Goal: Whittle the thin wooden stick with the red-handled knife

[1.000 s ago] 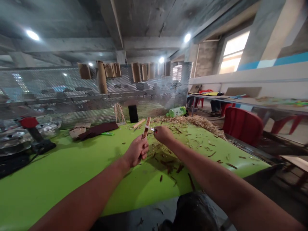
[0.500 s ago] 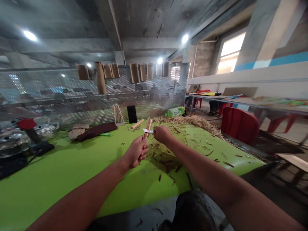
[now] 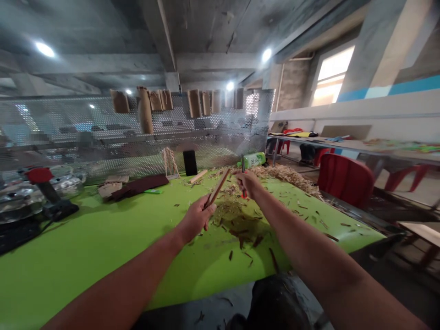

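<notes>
Head view: left hand (image 3: 195,219) has its fingers clamped on a thin wooden stick (image 3: 217,188); right hand (image 3: 248,184) has its fingers curled around a knife (image 3: 243,165), both above the green table (image 3: 85,252), near wood shavings (image 3: 285,176).

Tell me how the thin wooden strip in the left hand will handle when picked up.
The wooden strip is probably stiff: it stands straight, held by one end in the left hand. Being so slim, it is likely light and could snap if bent hard.

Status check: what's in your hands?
Left hand gripping wooden stick; right hand gripping orange-handled knife; wood shavings beneath, on green table.
</notes>
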A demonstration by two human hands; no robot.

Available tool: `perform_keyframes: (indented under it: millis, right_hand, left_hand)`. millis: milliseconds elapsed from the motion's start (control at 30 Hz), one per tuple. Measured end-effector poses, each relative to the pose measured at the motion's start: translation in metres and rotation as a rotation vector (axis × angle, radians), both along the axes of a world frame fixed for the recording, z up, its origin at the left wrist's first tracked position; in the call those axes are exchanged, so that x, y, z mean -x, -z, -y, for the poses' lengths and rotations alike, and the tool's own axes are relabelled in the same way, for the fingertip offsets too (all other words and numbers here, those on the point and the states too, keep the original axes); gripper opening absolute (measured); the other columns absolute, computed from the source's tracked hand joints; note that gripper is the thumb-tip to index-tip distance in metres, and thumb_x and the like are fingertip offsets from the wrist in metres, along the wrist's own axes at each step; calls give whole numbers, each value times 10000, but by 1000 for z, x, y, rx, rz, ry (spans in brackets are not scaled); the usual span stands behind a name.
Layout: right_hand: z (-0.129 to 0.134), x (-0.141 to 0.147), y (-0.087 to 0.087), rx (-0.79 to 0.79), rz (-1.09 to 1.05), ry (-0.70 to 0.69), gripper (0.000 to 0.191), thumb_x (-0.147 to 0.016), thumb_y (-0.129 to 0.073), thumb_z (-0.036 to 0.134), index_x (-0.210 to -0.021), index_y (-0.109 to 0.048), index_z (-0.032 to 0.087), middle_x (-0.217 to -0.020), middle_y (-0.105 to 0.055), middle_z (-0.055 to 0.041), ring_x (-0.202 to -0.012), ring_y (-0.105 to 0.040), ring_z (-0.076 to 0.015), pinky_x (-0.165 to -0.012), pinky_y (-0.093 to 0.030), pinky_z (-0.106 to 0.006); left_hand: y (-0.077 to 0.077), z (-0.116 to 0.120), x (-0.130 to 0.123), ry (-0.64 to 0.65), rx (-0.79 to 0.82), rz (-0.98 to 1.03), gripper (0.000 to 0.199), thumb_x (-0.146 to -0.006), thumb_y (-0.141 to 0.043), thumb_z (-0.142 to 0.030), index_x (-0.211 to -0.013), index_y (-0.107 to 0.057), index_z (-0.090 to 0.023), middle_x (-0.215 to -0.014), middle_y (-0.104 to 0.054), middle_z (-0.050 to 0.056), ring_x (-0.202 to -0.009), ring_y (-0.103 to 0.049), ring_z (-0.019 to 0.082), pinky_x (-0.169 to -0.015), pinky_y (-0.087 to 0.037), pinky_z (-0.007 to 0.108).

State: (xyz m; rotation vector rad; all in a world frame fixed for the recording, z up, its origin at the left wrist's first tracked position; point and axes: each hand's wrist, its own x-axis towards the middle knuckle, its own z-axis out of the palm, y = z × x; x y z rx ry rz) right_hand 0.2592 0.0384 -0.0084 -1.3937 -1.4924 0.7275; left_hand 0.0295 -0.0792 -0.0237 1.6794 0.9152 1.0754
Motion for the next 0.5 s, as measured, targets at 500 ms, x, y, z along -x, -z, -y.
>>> perform_keyframes:
  millis: [500]
  right_hand:
    - [29, 21, -10, -116, -721, -808, 437, -614, -832, 482, -766, -560, 176, -546, -461, 90, -388, -291, -24, -355, -240, -165]
  left_hand:
    - [13, -24, 13, -228, -433, -315, 420, -871, -562, -320, -1233, -660, -129, -1029, -718, 67, -925, -641, 215, -855, -493, 321]
